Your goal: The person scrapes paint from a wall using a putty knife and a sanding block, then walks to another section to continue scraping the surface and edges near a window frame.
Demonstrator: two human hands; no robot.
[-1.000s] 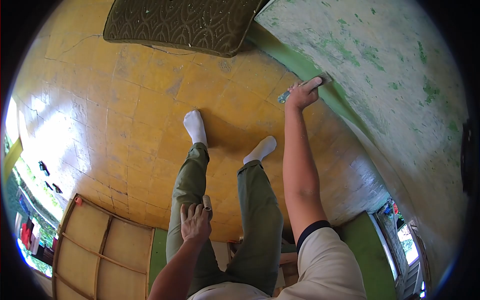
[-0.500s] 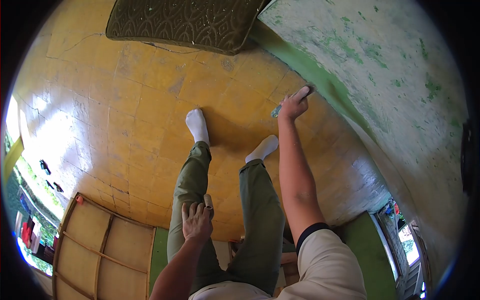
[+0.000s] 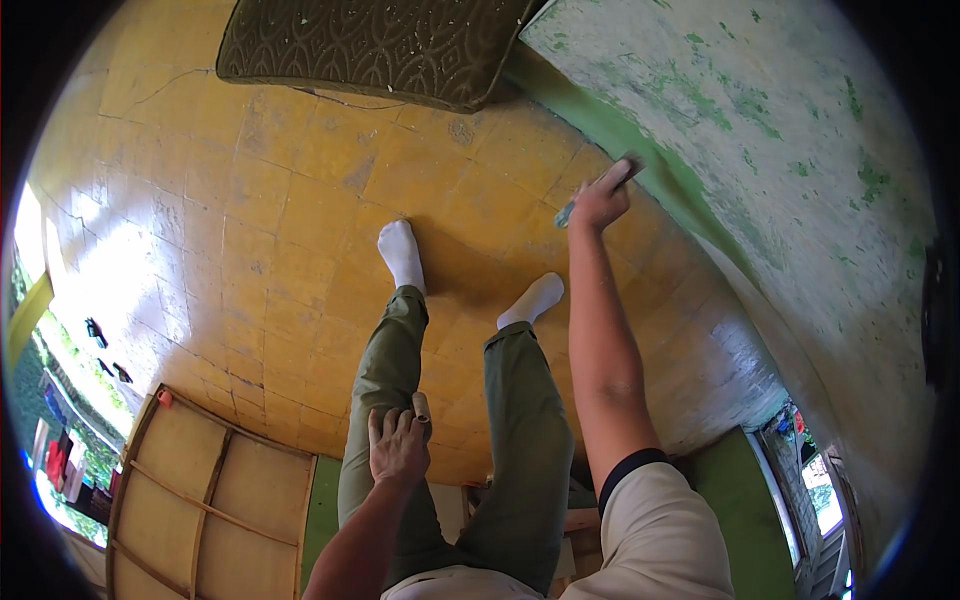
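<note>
Resting on the left trouser leg just above the knee is my left hand, fingers bent over the cloth. A small tan roll like rolled paper is held on its thumb side. My right hand reaches out to the lower part of the wall, closed around a slim hand tool. The tool's teal end sticks out on the left. Its dark, blurred tip points at the green band along the wall's base; its exact kind cannot be made out.
A brown patterned cushion or mattress lies at the top. Yellow floor tiles spread beneath my white-socked feet. At lower left stands a wood-framed panel. The wall's pale surface has flaking green paint.
My right hand has moved slightly up and right with the tool, its tip now closer to the wall's green band. My left hand stays on the leg with the roll.
</note>
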